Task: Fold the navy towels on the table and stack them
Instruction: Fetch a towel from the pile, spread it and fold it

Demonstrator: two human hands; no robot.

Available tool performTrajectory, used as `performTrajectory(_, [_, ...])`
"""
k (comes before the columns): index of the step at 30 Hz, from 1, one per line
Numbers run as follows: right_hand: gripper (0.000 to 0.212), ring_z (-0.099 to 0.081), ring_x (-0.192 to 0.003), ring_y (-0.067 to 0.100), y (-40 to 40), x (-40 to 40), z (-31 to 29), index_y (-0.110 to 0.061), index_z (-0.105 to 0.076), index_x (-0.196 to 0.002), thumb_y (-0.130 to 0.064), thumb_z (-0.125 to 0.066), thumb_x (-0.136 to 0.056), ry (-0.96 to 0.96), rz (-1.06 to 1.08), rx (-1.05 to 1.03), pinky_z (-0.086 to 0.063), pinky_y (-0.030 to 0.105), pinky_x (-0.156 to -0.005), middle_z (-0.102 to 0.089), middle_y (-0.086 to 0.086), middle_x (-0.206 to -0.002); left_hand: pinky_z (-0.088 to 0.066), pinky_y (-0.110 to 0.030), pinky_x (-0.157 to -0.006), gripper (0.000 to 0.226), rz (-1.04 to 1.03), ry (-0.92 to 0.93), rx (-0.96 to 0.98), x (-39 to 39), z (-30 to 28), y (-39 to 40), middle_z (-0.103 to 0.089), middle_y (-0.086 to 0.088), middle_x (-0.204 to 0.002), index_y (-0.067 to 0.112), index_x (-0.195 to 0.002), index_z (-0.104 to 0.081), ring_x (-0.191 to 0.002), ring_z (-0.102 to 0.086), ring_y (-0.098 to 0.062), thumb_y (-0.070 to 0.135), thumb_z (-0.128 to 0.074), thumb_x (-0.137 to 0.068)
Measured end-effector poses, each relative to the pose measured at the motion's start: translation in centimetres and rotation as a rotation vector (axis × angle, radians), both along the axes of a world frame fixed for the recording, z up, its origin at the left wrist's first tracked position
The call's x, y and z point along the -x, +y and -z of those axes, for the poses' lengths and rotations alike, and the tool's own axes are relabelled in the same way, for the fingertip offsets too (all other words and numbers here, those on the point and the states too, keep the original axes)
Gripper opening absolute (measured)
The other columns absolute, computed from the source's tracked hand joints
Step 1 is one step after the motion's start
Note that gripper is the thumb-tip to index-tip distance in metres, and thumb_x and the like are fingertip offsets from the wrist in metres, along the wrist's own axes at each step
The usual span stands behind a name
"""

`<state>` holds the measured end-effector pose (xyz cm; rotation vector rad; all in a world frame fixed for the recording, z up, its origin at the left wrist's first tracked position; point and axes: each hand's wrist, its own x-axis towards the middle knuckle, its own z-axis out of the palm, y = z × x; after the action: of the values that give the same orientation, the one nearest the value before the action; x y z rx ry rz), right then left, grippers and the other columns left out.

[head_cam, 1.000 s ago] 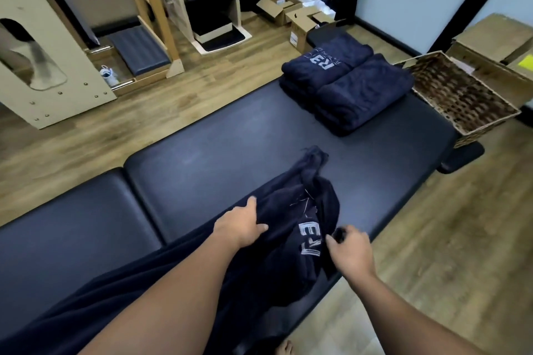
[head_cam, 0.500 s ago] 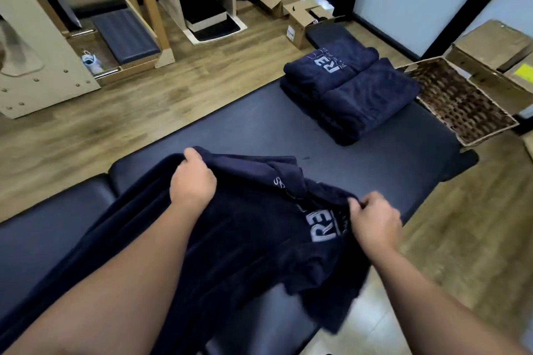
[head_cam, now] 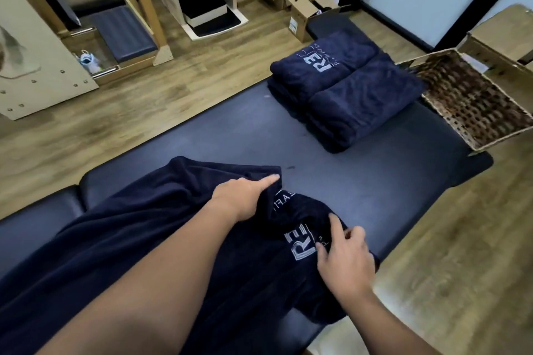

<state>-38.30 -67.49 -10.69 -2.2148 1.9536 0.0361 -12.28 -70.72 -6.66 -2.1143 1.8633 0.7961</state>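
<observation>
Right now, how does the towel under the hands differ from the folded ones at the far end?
The towel under the hands lies spread and rumpled; the folded towels are neat, compact rectangles.
The near towel lies single and drapes past the table edge; the folded ones sit stacked, fully on it.
The left hand and right hand touch the near towel; nothing touches the stack.
Both are navy with pale lettering.

Two bare forearms reaching forward; left hand [head_cam: 245, 200] flat with forefinger extended, right hand [head_cam: 344, 261] with fingers spread, slightly bent.
</observation>
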Motion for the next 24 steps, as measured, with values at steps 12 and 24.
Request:
performTrajectory(12, [0.019, -0.063, -0.083, 0.041, -12.1, -1.3, -1.6, -0.009, -0.059, -0.097, -0.026, -0.052, -0.102, -0.147, 0.006, 0.154, -0.045, 0.043, -0.064, -0.065, 0.015, -0.092, -0.038, -0.03, -0.1, 0.058, -0.486, 0.391, 0.658, -2.7, -5.4, -8.1, -0.046, -0.008, -0.147, 0.036, -0.147, -0.034, -0.132, -0.046, -0.022, 0.014, -0.057, -0.099])
performTrajectory(24, [0.05, -0.05, -0.113, 0.031, -9.5, -6.1, 0.8, -0.02, -0.057, -0.127, -0.049, -0.066, -0.086, 0.053, -0.361, -0.061, -0.05, 0.049, -0.081, -0.051, 0.007, -0.128, -0.037, -0.067, -0.103, 0.086, -0.34, -0.131, -0.067, -2.1, 2.5, -0.3, -0.007, -0.014, -0.163, 0.031, -0.156, -0.017, -0.15, -0.009, -0.043, 0.061, -0.062, -0.089])
